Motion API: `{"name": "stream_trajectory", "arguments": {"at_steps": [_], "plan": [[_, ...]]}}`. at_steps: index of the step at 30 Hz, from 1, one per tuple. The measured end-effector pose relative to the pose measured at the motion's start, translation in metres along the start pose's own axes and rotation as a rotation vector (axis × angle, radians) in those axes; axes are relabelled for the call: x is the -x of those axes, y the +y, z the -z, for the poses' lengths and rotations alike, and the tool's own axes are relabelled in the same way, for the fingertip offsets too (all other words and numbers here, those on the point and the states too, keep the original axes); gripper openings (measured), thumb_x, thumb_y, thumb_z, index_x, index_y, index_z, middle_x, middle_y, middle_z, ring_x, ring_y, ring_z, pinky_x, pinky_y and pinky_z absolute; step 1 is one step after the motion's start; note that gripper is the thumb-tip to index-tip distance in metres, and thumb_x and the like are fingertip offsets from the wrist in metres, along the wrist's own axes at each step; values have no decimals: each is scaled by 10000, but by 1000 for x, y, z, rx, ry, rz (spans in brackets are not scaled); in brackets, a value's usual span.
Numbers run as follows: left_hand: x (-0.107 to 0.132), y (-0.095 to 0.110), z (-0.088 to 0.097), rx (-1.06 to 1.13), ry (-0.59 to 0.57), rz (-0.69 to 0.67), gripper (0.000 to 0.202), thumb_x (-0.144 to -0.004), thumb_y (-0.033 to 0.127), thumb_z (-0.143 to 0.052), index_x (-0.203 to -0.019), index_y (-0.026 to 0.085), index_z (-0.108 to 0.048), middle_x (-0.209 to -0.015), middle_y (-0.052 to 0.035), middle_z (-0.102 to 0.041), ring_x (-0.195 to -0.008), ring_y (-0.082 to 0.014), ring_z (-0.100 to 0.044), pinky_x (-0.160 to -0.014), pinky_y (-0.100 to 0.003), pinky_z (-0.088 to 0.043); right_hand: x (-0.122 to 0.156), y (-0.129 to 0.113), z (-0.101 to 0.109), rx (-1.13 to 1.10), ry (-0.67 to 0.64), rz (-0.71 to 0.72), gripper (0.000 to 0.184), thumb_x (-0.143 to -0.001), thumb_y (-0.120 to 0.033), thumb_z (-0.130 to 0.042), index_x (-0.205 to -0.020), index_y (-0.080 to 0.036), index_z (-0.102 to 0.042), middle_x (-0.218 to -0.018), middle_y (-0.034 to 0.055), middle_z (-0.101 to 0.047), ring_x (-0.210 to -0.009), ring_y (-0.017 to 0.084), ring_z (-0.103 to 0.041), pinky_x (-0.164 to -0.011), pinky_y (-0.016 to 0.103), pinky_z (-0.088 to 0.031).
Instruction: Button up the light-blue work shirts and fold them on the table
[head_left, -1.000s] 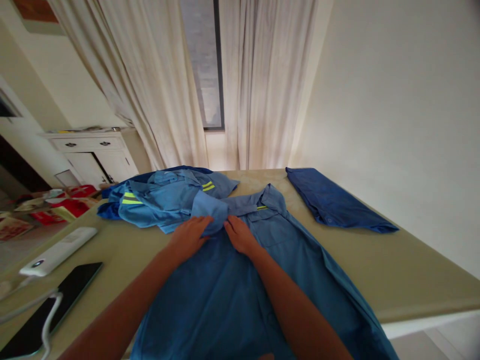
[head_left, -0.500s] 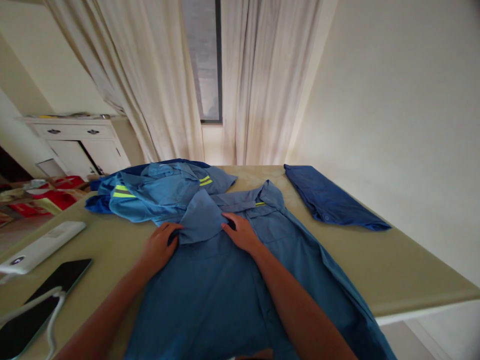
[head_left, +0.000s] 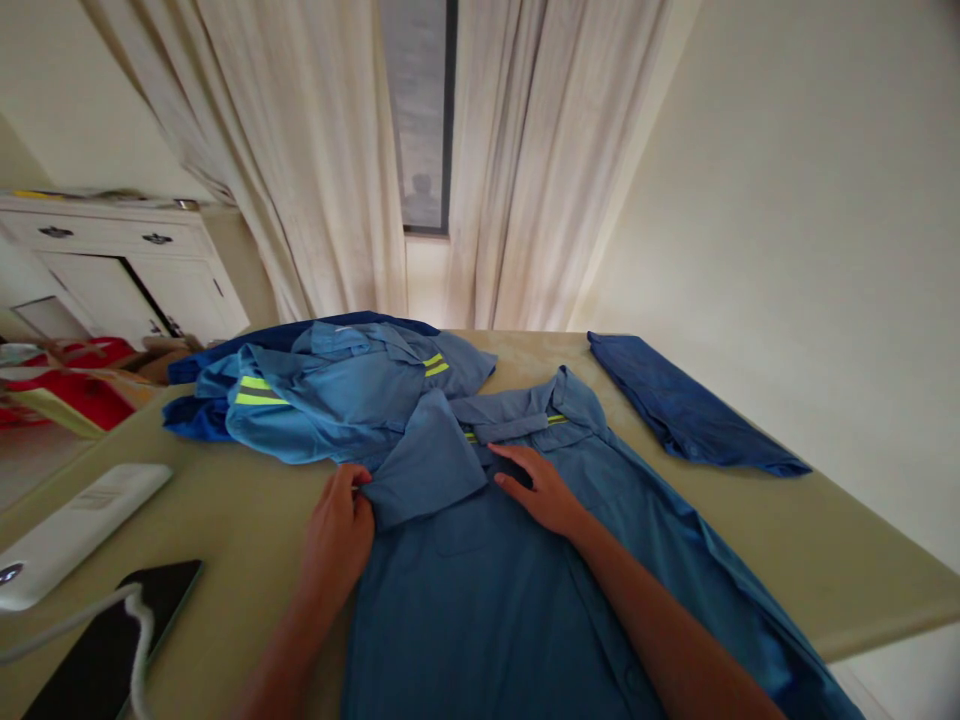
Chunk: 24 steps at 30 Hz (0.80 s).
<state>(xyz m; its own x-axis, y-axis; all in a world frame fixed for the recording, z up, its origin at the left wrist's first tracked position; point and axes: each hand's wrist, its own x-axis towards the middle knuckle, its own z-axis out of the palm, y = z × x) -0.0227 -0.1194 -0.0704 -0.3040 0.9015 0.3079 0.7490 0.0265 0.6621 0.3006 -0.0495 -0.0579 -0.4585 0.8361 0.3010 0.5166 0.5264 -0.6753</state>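
A blue work shirt (head_left: 480, 610) lies spread on the table before me, its lower part running out of view at the bottom. One short sleeve (head_left: 431, 470) is folded across the shirt body near the top. My left hand (head_left: 341, 530) pinches the left corner of this sleeve between thumb and fingers. Just right of the sleeve's other edge, my right hand (head_left: 540, 490) hovers over or rests on the shirt, thumb and fingers apart, holding nothing. Bits of a yellow-green stripe show along the folded upper edge, by the collar end.
A heap of blue garments (head_left: 337, 390) with yellow-green stripes touches the shirt's upper left. Folded dark blue clothing (head_left: 690, 410) lies at right. A white device (head_left: 82, 530), a black phone (head_left: 112, 640) and a white cable (head_left: 139, 630) occupy the table's left.
My right hand has let go of the sleeve and moved right, its fingers opening. My left hand still grips the sleeve's left corner. The view has shifted slightly.
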Motion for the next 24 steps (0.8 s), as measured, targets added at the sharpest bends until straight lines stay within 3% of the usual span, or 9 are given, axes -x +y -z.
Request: {"name": "stream_trajectory", "arguments": {"at_steps": [3,5,8,12,16,20,24], "plan": [[4,3,-2,56,-45,-110,284,-930,220,-420,-1123,249,-626,-1197,-97,-681,-1061,-271,-694,-949,-431,-563,2,-8,2,136,-139,76,584,-1052,-545,-581,-1600,-363,-492,-1597,65,-553,-1448,295,-528,-1219,521,-403],[6,5,-3,101,-90,-159,291,-933,226,-436,-1119,256,-658,-1205,-86,-684,-1094,-264,-690,-982,-417,-556,3,-12,2,215,-223,112,572,-1051,-547,-581,-1593,-384,-500,-1597,61,-554,-1500,312,-469,-1237,548,-363],[6,7,0,92,-54,-106,275,-920,222,-442,-1066,248,-674,-1132,-85,-700,-1024,-263,-703,-950,-407,-561,3,-16,0,197,-242,169,494,-1068,-499,-571,-1540,-354,-580,-1490,68,-655,-1504,300,-467,-1244,539,-345],[2,4,4,44,24,20,329,-861,191,-462,-1123,231,-656,-1106,-93,-717,-899,-259,-720,-868,-399,-569,3,-25,-6,16,-186,274,437,-1059,-489,-595,-1441,-294,-681,-1354,79,-736,-1333,252,-622,-1161,433,-447],[0,2,5,88,34,54,272,-881,233,-464,-1096,230,-630,-1104,-94,-740,-916,-255,-739,-866,-380,-576,2,-36,-13,56,-154,186,365,-1046,-509,-608,-1183,-231,-801,-1127,92,-796,-1053,232,-721,-961,353,-522],[-2,1,7,51,16,32,237,-890,249,-438,-1021,242,-635,-1051,-85,-759,-967,-261,-741,-927,-385,-576,0,-43,-18,175,-145,86,438,-1075,-491,-549,-838,-194,-766,-796,38,-743,-739,169,-651,-739,280,-442],[-5,3,10,-34,-35,-31,337,-867,224,-408,-1041,228,-696,-1111,-92,-748,-1013,-254,-722,-998,-381,-561,-2,-46,-23,250,-80,-1,496,-1062,-573,-533,-794,-205,-730,-757,27,-719,-709,177,-627,-709,281,-403]]}}
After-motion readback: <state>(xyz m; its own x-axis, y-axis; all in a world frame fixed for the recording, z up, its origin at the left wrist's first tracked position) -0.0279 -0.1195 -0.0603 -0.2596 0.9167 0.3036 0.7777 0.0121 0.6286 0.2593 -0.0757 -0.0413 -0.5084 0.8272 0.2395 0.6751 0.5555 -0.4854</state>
